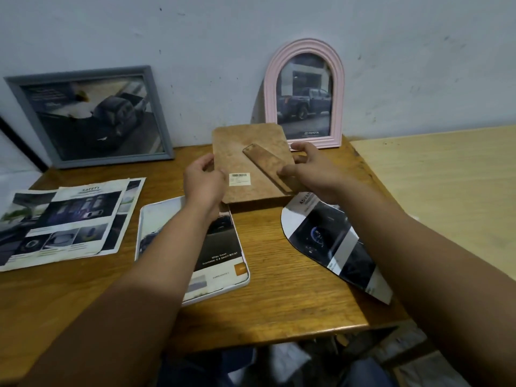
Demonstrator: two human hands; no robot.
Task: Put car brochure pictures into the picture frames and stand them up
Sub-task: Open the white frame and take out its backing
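**Framing station: wooden surface against a grey-white wall**

Surface (279, 289): brown wood grain, its far edge sitting against a scuffed, pale painted wall (223, 37). A second, paler board top (446, 191) is lying alongside on the right.

Brown frame backing (251, 163): being held face down and tilted above the middle of the surface, its hinged stand strut (266, 167) running diagonally across it and a barcode sticker (239, 179) showing near the lower left.

Left hand (205, 182): curling its grip around the backing's left edge.

Right hand (310, 169): holding the right edge, fingers clamped over it and thumb lying near the strut; whether the thumb is pressing the strut is hard to tell.

Pink arched frame (304, 93): standing upright against the wall just behind the backing, showing a dark pickup truck picture.

Grey rectangular frame (89, 115): leaning against the wall at the far left, also holding a truck picture.

White frame (195, 255): lying flat under the left forearm, a car brochure picture resting in it.

Arch-cut brochure picture (329, 241): lying flat beneath the right forearm.

Loose brochure pages (64, 222): lying spread at the left edge.
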